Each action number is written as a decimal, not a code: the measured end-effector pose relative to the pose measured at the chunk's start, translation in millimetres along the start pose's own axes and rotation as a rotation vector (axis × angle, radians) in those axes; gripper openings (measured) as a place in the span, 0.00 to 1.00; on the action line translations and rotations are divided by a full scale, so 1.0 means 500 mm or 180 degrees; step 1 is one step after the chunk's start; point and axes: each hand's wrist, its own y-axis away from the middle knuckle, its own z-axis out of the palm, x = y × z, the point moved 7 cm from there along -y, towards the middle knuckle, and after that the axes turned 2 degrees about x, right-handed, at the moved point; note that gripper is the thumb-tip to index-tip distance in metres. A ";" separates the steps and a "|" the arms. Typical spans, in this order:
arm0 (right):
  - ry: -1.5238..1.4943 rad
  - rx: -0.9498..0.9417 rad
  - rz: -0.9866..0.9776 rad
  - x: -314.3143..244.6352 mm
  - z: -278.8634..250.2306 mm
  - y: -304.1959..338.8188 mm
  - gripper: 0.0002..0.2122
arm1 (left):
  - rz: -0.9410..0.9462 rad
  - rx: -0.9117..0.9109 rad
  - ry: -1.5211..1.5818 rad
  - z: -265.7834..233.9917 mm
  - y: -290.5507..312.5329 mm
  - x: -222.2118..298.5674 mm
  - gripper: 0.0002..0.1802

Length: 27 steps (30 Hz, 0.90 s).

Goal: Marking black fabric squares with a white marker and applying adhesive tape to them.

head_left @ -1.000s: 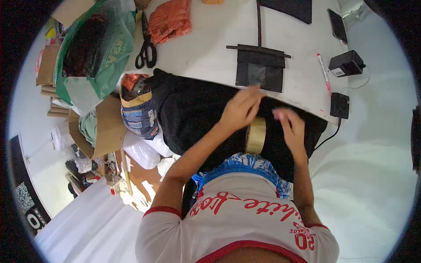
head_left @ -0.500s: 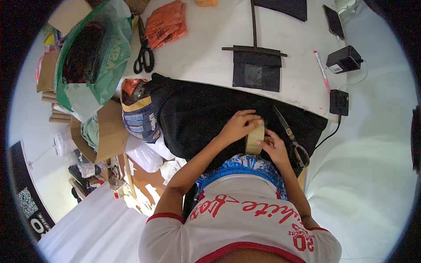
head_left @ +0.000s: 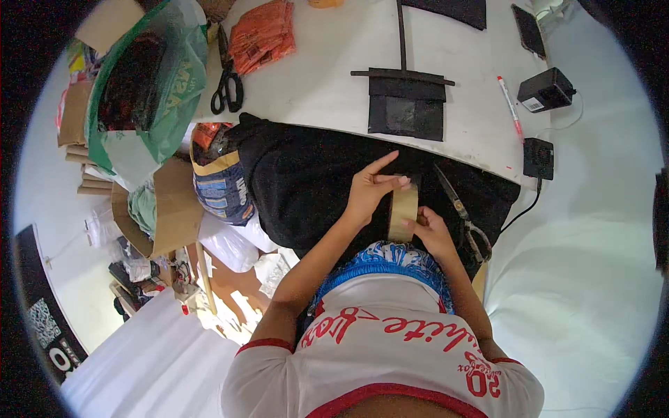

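Note:
A roll of tan packing tape (head_left: 403, 214) stands on edge over the black cloth (head_left: 313, 174) in front of me. My right hand (head_left: 433, 231) grips its near right side, fingers and thumb closed on it. My left hand (head_left: 371, 191) is at the roll's upper left, with the index finger stretched out forward and the thumb tip at the roll's top edge. Whether its curled fingers touch the tape is hidden. Large scissors (head_left: 461, 212) lie on the cloth just right of my right hand.
On the white table (head_left: 320, 90) are a flat black pouch-like piece (head_left: 406, 111) with a dark strip, orange plastic packets (head_left: 263, 36), black-handled scissors (head_left: 227, 92), a marker (head_left: 510, 108), black adapters (head_left: 546, 90) and a phone (head_left: 528, 31). Bags and a cardboard box (head_left: 178, 209) stand left.
My left hand has drawn back a little to the left from the top of the roll, and its index finger now points forward. The right hand keeps its grip.

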 end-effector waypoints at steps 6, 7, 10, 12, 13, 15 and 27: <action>0.0934 -0.0144 -0.0612 0.006 0.013 0.035 0.21 | 0.0598 0.0543 0.0268 0.001 -0.030 0.115 0.32; 0.1294 -0.0011 -0.0612 -0.003 0.015 0.039 0.22 | 0.0767 0.0469 0.0235 0.007 -0.032 0.142 0.32; 0.1256 -0.0030 -0.0647 -0.043 0.014 0.044 0.22 | 0.0536 0.0142 0.0091 0.030 -0.035 0.152 0.31; 0.0849 -0.0146 -0.0666 -0.050 0.016 0.024 0.21 | 0.0334 -0.0081 0.0063 0.049 -0.041 0.150 0.30; 0.0512 0.0156 -0.0456 -0.034 0.002 0.002 0.19 | 0.0305 -0.0096 0.0058 0.057 -0.043 0.150 0.30; 0.0157 0.0521 -0.0340 -0.016 -0.005 -0.008 0.16 | 0.0275 -0.0118 0.0051 0.065 -0.051 0.153 0.30; 0.3349 0.1626 -0.1627 -0.175 -0.066 0.207 0.18 | 0.0398 -0.0350 -0.0315 0.096 -0.103 0.214 0.20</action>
